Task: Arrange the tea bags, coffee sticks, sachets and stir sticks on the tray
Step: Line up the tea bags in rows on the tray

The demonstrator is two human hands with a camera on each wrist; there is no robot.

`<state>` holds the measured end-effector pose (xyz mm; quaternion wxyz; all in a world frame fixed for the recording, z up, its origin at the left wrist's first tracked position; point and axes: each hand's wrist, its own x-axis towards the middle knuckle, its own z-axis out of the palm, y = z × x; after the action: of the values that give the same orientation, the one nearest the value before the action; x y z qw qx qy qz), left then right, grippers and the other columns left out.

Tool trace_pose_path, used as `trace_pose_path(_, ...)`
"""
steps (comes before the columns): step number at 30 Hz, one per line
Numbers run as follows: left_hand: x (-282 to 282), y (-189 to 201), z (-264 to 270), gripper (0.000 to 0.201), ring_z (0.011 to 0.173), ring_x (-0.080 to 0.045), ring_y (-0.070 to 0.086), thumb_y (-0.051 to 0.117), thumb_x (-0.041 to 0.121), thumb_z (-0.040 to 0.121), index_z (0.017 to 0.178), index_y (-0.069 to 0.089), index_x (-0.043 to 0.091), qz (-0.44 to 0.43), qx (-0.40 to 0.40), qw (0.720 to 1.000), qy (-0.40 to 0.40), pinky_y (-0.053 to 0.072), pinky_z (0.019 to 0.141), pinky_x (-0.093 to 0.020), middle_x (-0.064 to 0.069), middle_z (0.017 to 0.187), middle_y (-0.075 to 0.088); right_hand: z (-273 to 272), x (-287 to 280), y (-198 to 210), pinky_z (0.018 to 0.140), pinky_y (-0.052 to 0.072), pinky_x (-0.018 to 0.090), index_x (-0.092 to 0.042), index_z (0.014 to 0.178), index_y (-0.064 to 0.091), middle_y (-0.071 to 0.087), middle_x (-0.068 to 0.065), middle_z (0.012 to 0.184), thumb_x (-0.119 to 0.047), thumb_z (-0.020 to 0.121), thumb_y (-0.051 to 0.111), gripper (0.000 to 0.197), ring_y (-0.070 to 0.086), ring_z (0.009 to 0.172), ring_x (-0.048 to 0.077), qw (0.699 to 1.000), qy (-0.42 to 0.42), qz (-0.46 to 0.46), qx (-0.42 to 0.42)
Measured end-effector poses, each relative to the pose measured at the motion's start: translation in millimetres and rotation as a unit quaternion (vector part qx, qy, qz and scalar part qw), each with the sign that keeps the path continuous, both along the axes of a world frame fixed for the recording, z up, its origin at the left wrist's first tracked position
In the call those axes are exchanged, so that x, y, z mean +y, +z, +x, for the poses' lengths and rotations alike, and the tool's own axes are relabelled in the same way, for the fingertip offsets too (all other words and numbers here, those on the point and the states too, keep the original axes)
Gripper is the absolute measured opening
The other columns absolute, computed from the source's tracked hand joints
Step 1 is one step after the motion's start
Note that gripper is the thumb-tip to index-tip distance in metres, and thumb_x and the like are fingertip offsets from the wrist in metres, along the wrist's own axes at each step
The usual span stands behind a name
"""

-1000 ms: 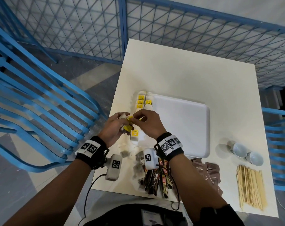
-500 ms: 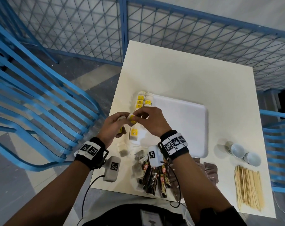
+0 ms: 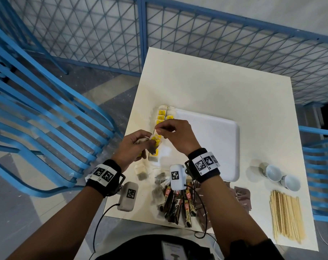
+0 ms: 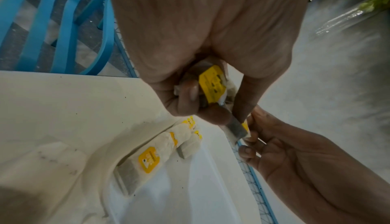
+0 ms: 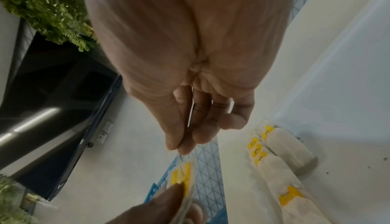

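Both hands meet above the left edge of the tray [image 3: 206, 139]. The left hand [image 3: 133, 145] is curled round a small bunch of tea bags [image 4: 213, 84] with yellow tags. The right hand [image 3: 175, 136] pinches something thin between thumb and fingertip just above that bunch; it looks like a tea bag's string or paper edge, but it is too fine to tell.

The job seems to be at an early stage. A row of tea bags [image 3: 162, 116] already lies along the tray's left side, and one more tea bag [image 3: 153, 155] lies there just below the hands. The rest of the tray is bare. Still on the table [image 3: 206, 87]: loose tea bags [image 3: 141, 172] near the wrists, dark coffee sticks [image 3: 176, 205] at the near edge, brown sachets [image 3: 243, 197] to their right, and a bundle of wooden stir sticks [image 3: 285, 214] at the far right, beside two small white cups [image 3: 279, 175].

The right wrist and its camera box cover part of the loose pile, so the count left is unclear.
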<state>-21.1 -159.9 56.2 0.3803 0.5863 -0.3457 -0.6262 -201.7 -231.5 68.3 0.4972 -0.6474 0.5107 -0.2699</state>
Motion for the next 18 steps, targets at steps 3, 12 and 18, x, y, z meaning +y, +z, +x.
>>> trace_pose_path(3,0,3,-2,0.006,0.055,-0.023,0.052,0.074,0.015,0.091,0.094,0.069,0.016,0.002,-0.006,1.000,-0.006,0.027,0.048,-0.025,-0.020,0.086,0.075,-1,0,-3,0.071,0.045,0.013,-0.013,0.094,0.079,0.070,-0.016,0.073,-0.010,0.085,0.076,0.010,0.061,0.065,-0.002,1.000,-0.008,0.010,-0.012)
trace_pose_path(12,-1,6,-6,0.012,0.050,-0.007,0.056,0.079,0.001,0.084,0.088,0.068,0.005,-0.060,-0.043,0.996,0.050,0.041,0.045,-0.018,-0.014,0.078,0.072,-5,2,-8,0.061,0.046,0.017,-0.004,0.097,0.077,0.073,0.004,0.081,-0.005,0.087,0.073,0.011,0.058,0.061,0.010,0.993,-0.006,0.099,-0.064)
trace_pose_path(18,-1,-2,-4,0.016,0.069,-0.010,0.058,0.084,0.006,0.079,0.084,0.072,0.016,-0.112,-0.074,0.989,0.066,0.050,0.055,-0.026,-0.011,0.097,0.064,-10,0,-12,0.064,0.044,0.027,-0.010,0.099,0.078,0.073,0.008,0.086,-0.015,0.090,0.071,0.012,0.058,0.070,0.013,0.983,0.044,0.172,-0.051)
